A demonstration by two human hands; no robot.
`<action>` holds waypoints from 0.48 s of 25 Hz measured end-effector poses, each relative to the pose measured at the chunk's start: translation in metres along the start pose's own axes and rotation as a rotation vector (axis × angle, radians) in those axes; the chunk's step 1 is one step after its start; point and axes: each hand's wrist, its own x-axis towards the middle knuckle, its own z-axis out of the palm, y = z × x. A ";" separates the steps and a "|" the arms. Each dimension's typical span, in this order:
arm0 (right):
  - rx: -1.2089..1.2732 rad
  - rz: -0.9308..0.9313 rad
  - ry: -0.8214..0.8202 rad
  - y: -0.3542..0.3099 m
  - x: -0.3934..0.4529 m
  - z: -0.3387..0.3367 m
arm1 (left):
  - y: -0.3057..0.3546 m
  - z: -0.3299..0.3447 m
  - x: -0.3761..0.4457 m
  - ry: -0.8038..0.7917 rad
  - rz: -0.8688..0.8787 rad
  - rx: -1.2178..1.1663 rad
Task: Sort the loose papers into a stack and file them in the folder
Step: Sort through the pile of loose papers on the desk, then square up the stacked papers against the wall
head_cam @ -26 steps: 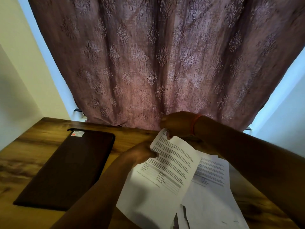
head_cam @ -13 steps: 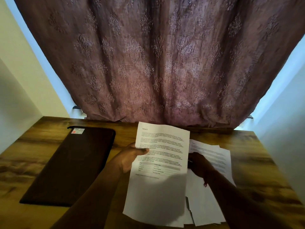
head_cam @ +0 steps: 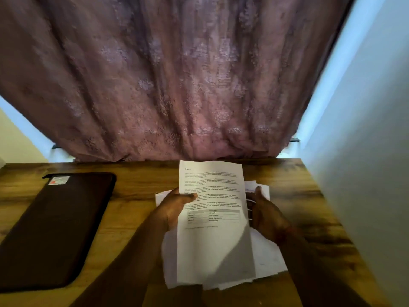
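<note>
Your left hand [head_cam: 174,207] has its grip pinched on the left edge of the papers [head_cam: 212,218], thumb over the printed top sheet, while your right hand [head_cam: 263,212] cups the right edge with fingers curled behind — the bundle is held up over the worktop [head_cam: 137,196] near its back right corner, and the sheets beneath fan out unevenly at the bottom. Loosen either side before squaring them and, I judge, the lower sheets could slide out and scatter. The folder [head_cam: 55,227] lies shut toward the left edge, well apart — you will likely need a free hand to open it.
</note>
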 end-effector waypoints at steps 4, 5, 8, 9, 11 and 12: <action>-0.511 -0.215 0.254 -0.018 -0.011 -0.073 | -0.031 0.088 0.021 -0.020 -0.032 0.081; -0.629 -0.247 0.364 -0.021 -0.011 -0.092 | -0.036 0.108 0.022 -0.040 -0.070 0.056; -0.852 -0.240 0.605 -0.030 -0.014 -0.146 | -0.052 0.163 0.031 -0.092 -0.132 0.114; -0.874 -0.215 0.667 -0.031 -0.016 -0.161 | -0.056 0.179 0.032 -0.106 -0.156 0.163; -0.941 -0.164 0.758 -0.031 -0.021 -0.183 | -0.064 0.207 0.035 -0.125 -0.197 0.234; -0.987 -0.124 0.783 -0.030 -0.022 -0.190 | -0.068 0.219 0.036 -0.136 -0.216 0.238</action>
